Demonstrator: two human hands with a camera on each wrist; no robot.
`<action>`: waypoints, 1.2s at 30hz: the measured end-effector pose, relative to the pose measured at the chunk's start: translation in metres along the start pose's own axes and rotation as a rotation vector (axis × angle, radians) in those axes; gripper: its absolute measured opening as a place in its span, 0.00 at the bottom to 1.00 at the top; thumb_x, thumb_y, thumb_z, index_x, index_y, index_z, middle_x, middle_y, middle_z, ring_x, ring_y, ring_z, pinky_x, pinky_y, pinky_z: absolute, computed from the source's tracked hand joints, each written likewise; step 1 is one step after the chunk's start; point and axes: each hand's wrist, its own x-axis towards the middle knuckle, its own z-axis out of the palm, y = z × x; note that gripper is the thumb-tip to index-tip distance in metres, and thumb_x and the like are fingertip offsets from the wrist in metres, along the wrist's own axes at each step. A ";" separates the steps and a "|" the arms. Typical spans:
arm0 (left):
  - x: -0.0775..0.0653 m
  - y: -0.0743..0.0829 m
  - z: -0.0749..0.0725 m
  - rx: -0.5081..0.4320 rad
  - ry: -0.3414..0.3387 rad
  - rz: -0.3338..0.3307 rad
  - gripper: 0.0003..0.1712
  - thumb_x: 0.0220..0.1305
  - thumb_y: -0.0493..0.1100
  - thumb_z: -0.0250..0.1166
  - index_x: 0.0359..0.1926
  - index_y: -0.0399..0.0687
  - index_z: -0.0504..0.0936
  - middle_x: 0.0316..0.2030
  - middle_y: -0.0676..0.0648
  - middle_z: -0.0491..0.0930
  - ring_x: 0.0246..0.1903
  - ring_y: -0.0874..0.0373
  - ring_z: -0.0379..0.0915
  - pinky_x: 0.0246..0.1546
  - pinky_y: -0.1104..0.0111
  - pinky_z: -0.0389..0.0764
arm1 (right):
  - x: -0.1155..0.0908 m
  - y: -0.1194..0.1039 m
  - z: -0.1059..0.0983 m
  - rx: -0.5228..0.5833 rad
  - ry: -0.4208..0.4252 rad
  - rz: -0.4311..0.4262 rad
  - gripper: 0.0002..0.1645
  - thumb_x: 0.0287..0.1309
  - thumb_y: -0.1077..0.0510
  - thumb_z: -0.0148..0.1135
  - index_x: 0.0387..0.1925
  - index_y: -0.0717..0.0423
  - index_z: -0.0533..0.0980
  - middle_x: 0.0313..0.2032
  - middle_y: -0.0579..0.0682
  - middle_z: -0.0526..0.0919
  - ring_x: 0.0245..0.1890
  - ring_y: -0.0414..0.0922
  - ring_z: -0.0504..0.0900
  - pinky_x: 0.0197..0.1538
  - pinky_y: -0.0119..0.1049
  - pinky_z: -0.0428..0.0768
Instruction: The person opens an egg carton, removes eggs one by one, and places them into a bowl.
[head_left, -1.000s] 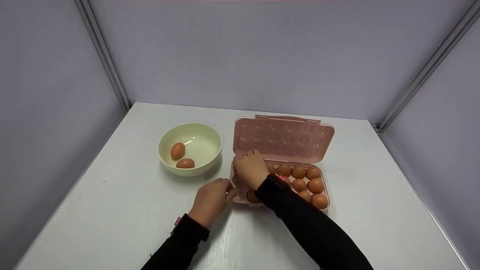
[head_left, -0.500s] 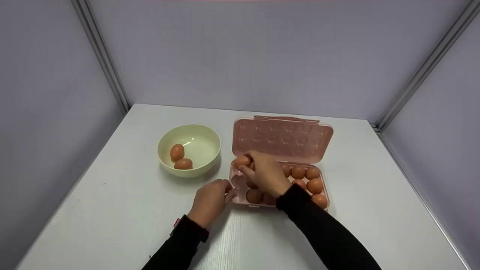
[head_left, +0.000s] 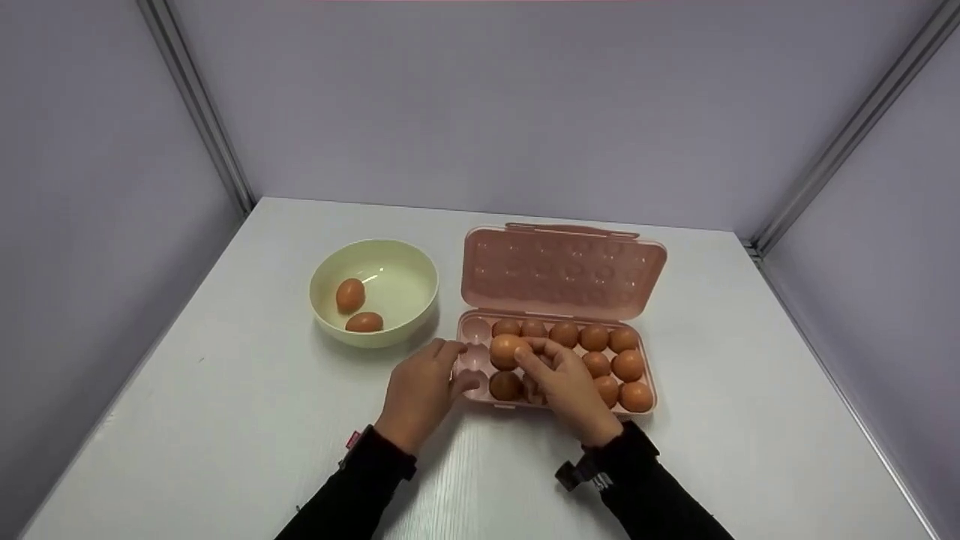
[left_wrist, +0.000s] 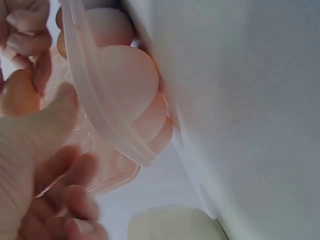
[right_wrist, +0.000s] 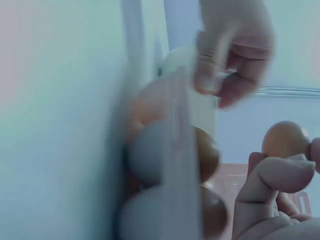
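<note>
R hand (head_left: 565, 384) pinches an egg (head_left: 505, 352) mid-frame, L hand (head_left: 420, 390) loose n holding nothing just left, egg's prob light, slick n fragile so imo grip its middle gently.

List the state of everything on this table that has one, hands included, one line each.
Pale green bowl: upright, uncovered, two brown eggs inside.
Carton lid: open, raised.
Carton tray: leftmost three cups vacant; eggs in other cups plainly visible.
Held egg: lifted above the tray.
Right hand: pinching that egg.
Left hand: relaxed, at the tray's left edge; contact unclear.
</note>
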 end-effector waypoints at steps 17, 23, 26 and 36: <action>0.003 0.007 0.001 -0.279 0.067 0.280 0.38 0.52 0.43 0.83 0.65 0.46 0.82 0.56 0.47 0.86 0.55 0.56 0.87 0.54 0.67 0.87 | -0.005 0.012 0.006 -0.094 -0.081 -0.059 0.20 0.78 0.42 0.60 0.56 0.52 0.80 0.29 0.46 0.77 0.26 0.41 0.74 0.31 0.32 0.75; 0.003 0.006 0.003 -0.310 0.078 0.309 0.40 0.53 0.41 0.83 0.68 0.47 0.81 0.56 0.45 0.87 0.56 0.55 0.87 0.57 0.67 0.86 | -0.006 0.012 0.009 -0.087 -0.083 -0.041 0.20 0.78 0.44 0.61 0.55 0.55 0.81 0.30 0.45 0.79 0.28 0.40 0.75 0.33 0.32 0.76; 0.003 0.006 0.004 -0.312 0.088 0.322 0.39 0.52 0.41 0.84 0.67 0.46 0.82 0.55 0.44 0.87 0.56 0.54 0.87 0.57 0.67 0.86 | -0.006 0.015 0.008 -0.075 -0.087 -0.045 0.21 0.79 0.45 0.60 0.57 0.57 0.80 0.31 0.45 0.80 0.28 0.40 0.75 0.33 0.32 0.76; 0.003 0.008 0.004 -0.326 0.089 0.349 0.30 0.53 0.39 0.84 0.58 0.44 0.85 0.55 0.46 0.86 0.55 0.54 0.87 0.56 0.68 0.87 | -0.007 0.017 0.008 -0.095 -0.093 -0.068 0.22 0.79 0.46 0.59 0.61 0.56 0.80 0.35 0.45 0.82 0.31 0.39 0.77 0.35 0.30 0.77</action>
